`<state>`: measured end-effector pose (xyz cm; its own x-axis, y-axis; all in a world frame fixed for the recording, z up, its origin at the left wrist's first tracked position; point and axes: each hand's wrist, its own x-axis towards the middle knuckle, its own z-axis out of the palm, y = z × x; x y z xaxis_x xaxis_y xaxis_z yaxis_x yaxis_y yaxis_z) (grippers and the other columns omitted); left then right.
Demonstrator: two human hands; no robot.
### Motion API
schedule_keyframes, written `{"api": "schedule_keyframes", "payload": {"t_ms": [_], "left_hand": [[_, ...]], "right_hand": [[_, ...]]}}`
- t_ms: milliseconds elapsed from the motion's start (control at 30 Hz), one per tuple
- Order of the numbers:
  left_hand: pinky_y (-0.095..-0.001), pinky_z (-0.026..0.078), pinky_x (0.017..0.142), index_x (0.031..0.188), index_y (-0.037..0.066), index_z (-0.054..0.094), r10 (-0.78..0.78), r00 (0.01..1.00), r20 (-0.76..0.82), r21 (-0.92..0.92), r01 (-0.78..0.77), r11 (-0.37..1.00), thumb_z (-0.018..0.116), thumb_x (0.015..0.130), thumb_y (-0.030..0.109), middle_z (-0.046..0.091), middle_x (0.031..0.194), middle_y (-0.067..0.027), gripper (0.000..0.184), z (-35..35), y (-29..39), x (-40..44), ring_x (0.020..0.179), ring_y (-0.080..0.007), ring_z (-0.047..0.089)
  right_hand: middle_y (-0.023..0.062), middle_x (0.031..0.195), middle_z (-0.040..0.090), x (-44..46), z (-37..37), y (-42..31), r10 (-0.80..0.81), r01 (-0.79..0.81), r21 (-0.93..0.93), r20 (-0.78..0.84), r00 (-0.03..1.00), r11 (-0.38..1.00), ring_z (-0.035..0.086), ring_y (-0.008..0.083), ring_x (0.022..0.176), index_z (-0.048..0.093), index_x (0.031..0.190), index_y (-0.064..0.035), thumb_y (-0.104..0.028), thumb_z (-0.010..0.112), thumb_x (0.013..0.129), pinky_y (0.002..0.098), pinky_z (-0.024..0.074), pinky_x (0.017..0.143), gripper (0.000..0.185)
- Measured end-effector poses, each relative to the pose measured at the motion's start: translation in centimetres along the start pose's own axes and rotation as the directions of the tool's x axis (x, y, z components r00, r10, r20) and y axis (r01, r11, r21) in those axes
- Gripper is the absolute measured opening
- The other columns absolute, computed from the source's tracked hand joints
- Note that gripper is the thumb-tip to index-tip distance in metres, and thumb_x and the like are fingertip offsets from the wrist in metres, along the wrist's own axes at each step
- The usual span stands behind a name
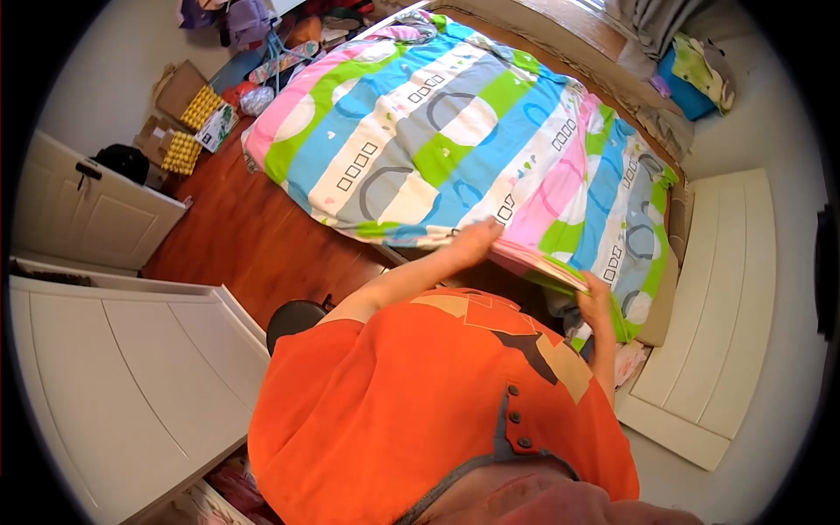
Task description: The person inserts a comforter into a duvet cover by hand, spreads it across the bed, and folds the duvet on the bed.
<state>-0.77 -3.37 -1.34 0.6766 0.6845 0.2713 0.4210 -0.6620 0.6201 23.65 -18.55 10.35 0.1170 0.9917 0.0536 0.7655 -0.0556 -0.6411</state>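
Note:
A colourful striped quilt (455, 131) with circles and small squares lies spread over a bed. Its near edge is lifted between my two hands. My left hand (477, 242) is closed on this edge near the middle, its arm reaching in from the lower left. Farther right, my right hand (595, 296) has its fingers wrapped round the same edge near the bed's right end. Between the hands the edge is drawn fairly straight, showing pink and green folds. The fingertips of both hands are partly hidden by the cloth.
A cream headboard (709, 306) stands at the right. A white cabinet (131, 376) is at the lower left, with a white door (92, 201) behind it. Yellow egg trays (181, 153) and boxes are on the wooden floor (236, 236). A dark round stool (296, 324) stands beside me.

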Motion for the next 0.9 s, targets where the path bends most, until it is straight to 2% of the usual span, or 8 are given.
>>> {"api": "schedule_keyframes", "payload": {"t_ms": [100, 300, 433, 533, 600, 733, 867, 900], "left_hand": [[-0.0450, 0.044, 0.063, 0.083, 0.006, 0.048, -0.161, 0.950, -0.266, 0.091, 0.191, 0.977, 0.052, 0.066, -0.003, 0.049, 0.084, -0.0163, 0.019, -2.9, -7.5, -3.1, 0.076, -0.0371, 0.052], [-0.0423, 0.039, 0.058, 0.072, 0.009, 0.050, -0.113, 0.781, -0.614, 0.356, 0.402, 0.844, 0.052, 0.066, 0.006, 0.050, 0.068, -0.0116, 0.007, -11.5, -19.6, -8.9, 0.068, -0.0321, 0.051], [-0.0418, 0.040, 0.060, 0.072, 0.012, 0.056, -0.221, 0.653, -0.725, 0.388, 0.651, 0.652, 0.050, 0.071, 0.014, 0.055, 0.069, -0.0068, 0.005, -15.1, -24.8, -13.3, 0.071, -0.0281, 0.053], [-0.0411, 0.044, 0.058, 0.066, 0.009, 0.058, -0.206, 0.627, -0.751, 0.357, 0.649, 0.671, 0.052, 0.071, 0.007, 0.058, 0.066, -0.0115, 0.008, -19.6, -28.1, -14.6, 0.065, -0.0307, 0.056], [-0.0403, 0.043, 0.058, 0.068, 0.008, 0.057, -0.014, 0.704, -0.710, 0.489, 0.508, 0.709, 0.050, 0.071, 0.006, 0.057, 0.066, -0.0127, 0.008, -24.7, -26.7, -12.5, 0.065, -0.0303, 0.056], [-0.0394, 0.041, 0.067, 0.076, 0.009, 0.060, 0.142, 0.604, -0.784, 0.497, 0.475, 0.726, 0.048, 0.074, 0.008, 0.060, 0.076, -0.0103, 0.012, -30.1, -24.5, -8.8, 0.075, -0.0287, 0.056], [-0.0394, 0.043, 0.074, 0.080, 0.008, 0.061, -0.260, 0.486, -0.834, 0.267, 0.770, 0.580, 0.051, 0.074, 0.012, 0.063, 0.087, -0.0113, 0.012, -24.0, -26.7, -14.2, 0.084, -0.0268, 0.059], [-0.0416, 0.041, 0.074, 0.083, 0.011, 0.061, -0.303, 0.588, -0.750, 0.379, 0.758, 0.531, 0.049, 0.076, 0.012, 0.062, 0.086, -0.0084, 0.014, -23.0, -28.0, -15.6, 0.085, -0.0251, 0.057]], "right_hand": [[0.0188, 0.078, 0.060, -0.7, -3.5, -2.7, 0.086, -0.086, -0.120, -0.003, 0.996, 0.989, 0.058, 0.0307, 0.071, 0.059, 0.092, -0.0018, -0.007, 0.050, 0.075, 0.0341, 0.0447, 0.066, 0.021], [0.0126, 0.084, 0.063, -4.5, -7.9, -1.3, 0.043, -0.055, -0.059, -0.201, 0.979, 0.997, 0.059, 0.0194, 0.078, 0.059, 0.099, -0.0008, 0.003, 0.044, 0.071, 0.0291, 0.0439, 0.072, 0.033], [0.0105, 0.083, 0.063, -5.9, -8.1, 0.3, 0.260, -0.257, 0.047, -0.262, 0.929, 0.965, 0.058, 0.0202, 0.080, 0.060, 0.098, -0.0011, 0.005, 0.043, 0.069, 0.0288, 0.0434, 0.075, 0.035], [0.0153, 0.083, 0.062, -7.0, -7.8, 2.5, 0.305, -0.361, -0.178, -0.276, 0.912, 0.916, 0.059, 0.0222, 0.081, 0.061, 0.100, -0.0027, 0.005, 0.041, 0.067, 0.0301, 0.0433, 0.076, 0.039], [0.0193, 0.087, 0.062, -7.4, -8.2, 4.0, 0.265, -0.387, -0.332, -0.357, 0.896, 0.860, 0.060, 0.0236, 0.084, 0.061, 0.102, -0.0036, 0.007, 0.040, 0.065, 0.0316, 0.0432, 0.076, 0.044], [0.0172, 0.096, 0.062, -7.2, -10.1, 3.6, 0.221, -0.286, -0.057, -0.500, 0.837, 0.957, 0.059, 0.0325, 0.088, 0.061, 0.101, -0.0020, 0.011, 0.041, 0.064, 0.0366, 0.0441, 0.080, 0.044], [0.0196, 0.102, 0.059, -13.6, -3.3, 14.1, 0.367, -0.571, -0.508, -0.450, 0.814, 0.645, 0.048, 0.0331, 0.110, 0.061, 0.103, -0.0081, 0.005, 0.054, 0.064, 0.0398, 0.0356, 0.093, 0.041], [0.0202, 0.106, 0.057, -15.9, -2.0, 15.7, 0.420, -0.601, -0.543, -0.430, 0.799, 0.587, 0.040, 0.0342, 0.117, 0.060, 0.105, -0.0089, 0.003, 0.055, 0.064, 0.0394, 0.0306, 0.098, 0.043]]}}
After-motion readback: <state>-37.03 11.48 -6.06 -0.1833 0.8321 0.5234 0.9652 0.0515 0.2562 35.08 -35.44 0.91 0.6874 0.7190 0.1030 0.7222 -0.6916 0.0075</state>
